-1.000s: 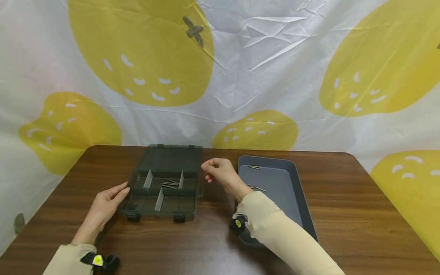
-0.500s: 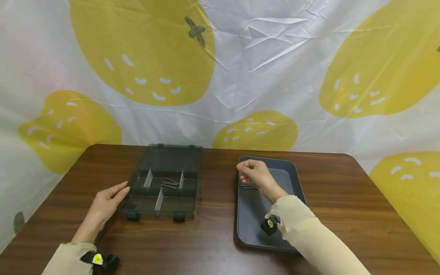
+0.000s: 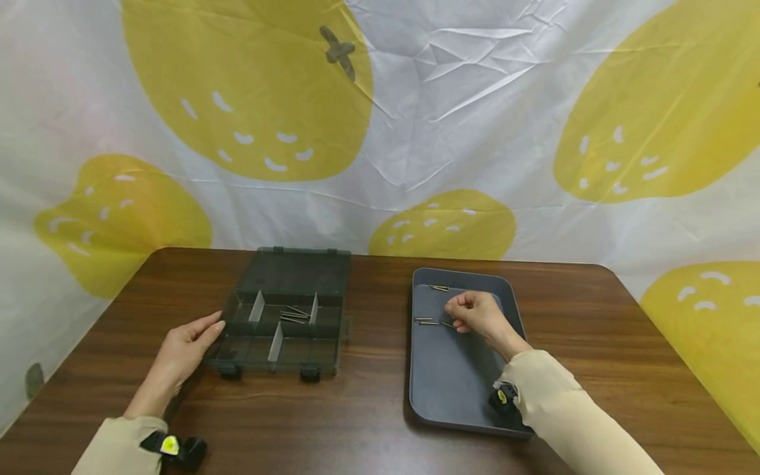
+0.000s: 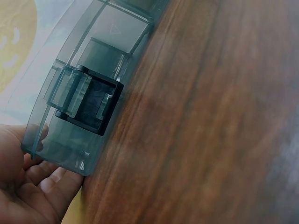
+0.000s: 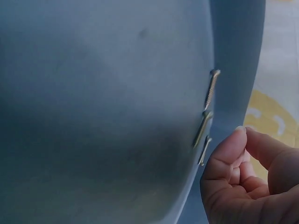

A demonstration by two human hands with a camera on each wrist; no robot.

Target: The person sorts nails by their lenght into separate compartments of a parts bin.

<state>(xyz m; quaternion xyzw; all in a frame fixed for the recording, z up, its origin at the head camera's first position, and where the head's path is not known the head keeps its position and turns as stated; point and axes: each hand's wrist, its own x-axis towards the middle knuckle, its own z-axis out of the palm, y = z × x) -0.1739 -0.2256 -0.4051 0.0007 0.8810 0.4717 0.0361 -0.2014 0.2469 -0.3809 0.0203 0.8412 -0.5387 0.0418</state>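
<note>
A translucent dark-green compartment box (image 3: 297, 274) lies on the table with its lid open toward the back. Several thin metal screws (image 3: 295, 316) rest in its back middle compartment. My left hand (image 3: 183, 353) holds the box's left edge; in the left wrist view its fingers are at the corner, beside a black latch (image 4: 96, 102). Over the grey tray (image 3: 451, 389) is my right hand (image 3: 482, 318), thumb and index fingertips together, and no thing shows between them. Screws (image 3: 426, 321) lie in the tray near it. The right wrist view shows threaded screws (image 5: 212, 88) along the tray's wall.
More screws (image 3: 439, 288) lie at the tray's far end. Dividers (image 3: 276, 342) split the box into compartments. A wooden table (image 3: 594, 369) carries both. Behind it hangs a white cloth (image 3: 469, 119) printed with yellow fruit.
My right hand has moved right from beside the box to over the tray, then lower toward the screws there. The left hand stays on the box.
</note>
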